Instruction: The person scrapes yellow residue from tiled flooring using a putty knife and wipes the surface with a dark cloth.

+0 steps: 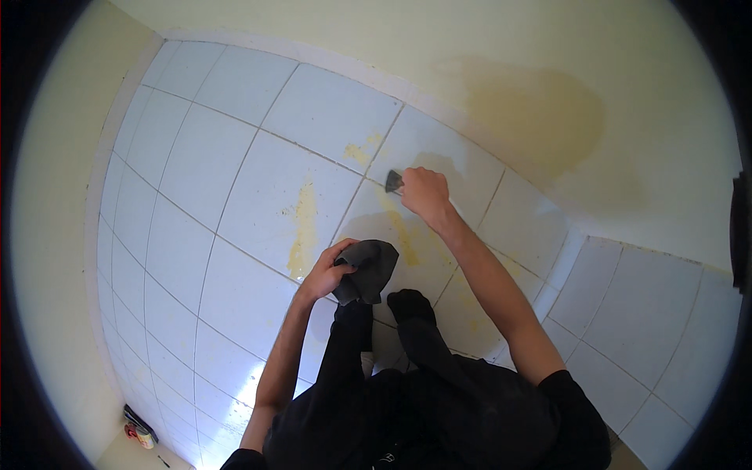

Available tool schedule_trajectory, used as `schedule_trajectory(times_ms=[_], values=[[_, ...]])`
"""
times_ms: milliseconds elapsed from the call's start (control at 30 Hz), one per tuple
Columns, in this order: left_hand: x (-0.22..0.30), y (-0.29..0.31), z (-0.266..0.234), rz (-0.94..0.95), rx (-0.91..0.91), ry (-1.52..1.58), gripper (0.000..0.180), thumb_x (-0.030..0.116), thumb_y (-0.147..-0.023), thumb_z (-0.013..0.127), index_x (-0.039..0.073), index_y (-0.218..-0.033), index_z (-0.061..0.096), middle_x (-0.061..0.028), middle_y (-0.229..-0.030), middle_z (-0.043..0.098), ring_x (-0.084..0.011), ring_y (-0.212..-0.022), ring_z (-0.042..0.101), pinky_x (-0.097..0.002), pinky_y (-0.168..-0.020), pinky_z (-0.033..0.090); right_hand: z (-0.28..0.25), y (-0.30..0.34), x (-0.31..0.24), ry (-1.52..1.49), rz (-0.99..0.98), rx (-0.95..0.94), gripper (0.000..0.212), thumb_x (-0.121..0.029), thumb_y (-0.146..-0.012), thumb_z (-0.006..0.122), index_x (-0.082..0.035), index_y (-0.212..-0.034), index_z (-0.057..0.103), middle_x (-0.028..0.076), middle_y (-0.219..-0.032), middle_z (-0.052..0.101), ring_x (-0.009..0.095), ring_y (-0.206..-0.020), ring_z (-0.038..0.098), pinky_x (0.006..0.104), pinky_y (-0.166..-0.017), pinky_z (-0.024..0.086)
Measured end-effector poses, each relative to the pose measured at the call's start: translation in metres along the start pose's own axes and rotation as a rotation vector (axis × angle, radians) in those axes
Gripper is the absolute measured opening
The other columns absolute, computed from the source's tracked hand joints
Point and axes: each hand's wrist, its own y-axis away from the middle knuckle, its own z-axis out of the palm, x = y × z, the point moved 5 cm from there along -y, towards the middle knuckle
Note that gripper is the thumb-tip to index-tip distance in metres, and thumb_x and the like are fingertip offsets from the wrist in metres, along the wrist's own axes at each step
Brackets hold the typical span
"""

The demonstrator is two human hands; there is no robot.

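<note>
My right hand [425, 190] is closed around a small scraper [393, 181] with a dark, flared blade; its handle is hidden in my fist. The blade is at the white tiled floor [258, 188], close to a grout line, though I cannot tell if it touches. Nearer to me, my left hand [321, 276] grips a bunched dark grey cloth [371, 266] above my feet. Yellow residue streaks the tiles: one long smear [304, 227] beyond my left hand, another streak [403, 235] between my hands, and a patch [359, 149] past the scraper.
A cream wall [533, 86] bounds the floor at the far side, another wall [63, 211] on the left. At the right is a tiled step [627, 305]. Several small items, among them a container [142, 440], lie at the lower left. My dark-clad legs [423, 337] are close below my hands.
</note>
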Motion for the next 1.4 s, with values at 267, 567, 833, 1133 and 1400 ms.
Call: schedule_trajectory(times_ms=[267, 567, 833, 1133, 1400], values=[[0.001, -0.002, 0.001, 0.015, -0.008, 0.006, 0.044, 0.001, -0.073, 0.055, 0.003, -0.116, 0.055, -0.0095, -0.106, 0.062, -0.0196, -0.104, 0.056, -0.0305, -0.093, 0.041, -0.009, 0.013, 0.015, 0.053, 0.121, -0.068, 0.021, -0.023, -0.079, 0.068, -0.003, -0.086, 0.069, 0.019, -0.083, 0.068, 0.035, -0.080, 0.067, 0.0449, -0.070, 0.051], [-0.004, -0.002, -0.003, 0.020, 0.007, 0.011, 0.043, 0.000, -0.073, 0.055, 0.002, -0.116, 0.056, -0.0093, -0.104, 0.062, -0.0187, -0.103, 0.056, -0.0302, -0.093, 0.041, 0.001, 0.033, 0.041, -0.097, 0.181, -0.031, 0.018, -0.023, -0.081, 0.066, -0.008, -0.091, 0.070, 0.016, -0.085, 0.069, 0.033, -0.083, 0.067, 0.0445, -0.073, 0.051], [-0.002, -0.006, 0.000, 0.007, -0.012, 0.020, 0.043, 0.000, -0.074, 0.054, 0.002, -0.116, 0.055, -0.0094, -0.106, 0.062, -0.0189, -0.103, 0.056, -0.0297, -0.094, 0.041, 0.004, 0.046, 0.031, 0.025, 0.073, 0.091, 0.021, -0.014, -0.086, 0.053, 0.001, -0.092, 0.067, 0.018, -0.081, 0.068, 0.034, -0.077, 0.067, 0.0440, -0.066, 0.053], [0.001, -0.006, -0.002, -0.003, 0.006, 0.036, 0.044, 0.000, -0.074, 0.055, 0.002, -0.118, 0.055, -0.0090, -0.107, 0.062, -0.0185, -0.104, 0.056, -0.0294, -0.094, 0.041, 0.010, 0.038, 0.017, 0.087, -0.019, 0.112, 0.020, -0.009, -0.084, 0.051, 0.002, -0.096, 0.063, 0.018, -0.076, 0.067, 0.033, -0.075, 0.068, 0.0448, -0.064, 0.053], [-0.002, -0.002, -0.001, -0.003, 0.001, 0.033, 0.045, -0.001, -0.073, 0.055, 0.002, -0.117, 0.055, -0.0083, -0.106, 0.062, -0.0174, -0.103, 0.056, -0.0286, -0.093, 0.041, 0.002, 0.027, 0.030, 0.044, 0.035, 0.001, 0.016, -0.013, -0.081, 0.060, -0.007, -0.092, 0.070, 0.016, -0.083, 0.069, 0.033, -0.077, 0.068, 0.0456, -0.066, 0.051]])
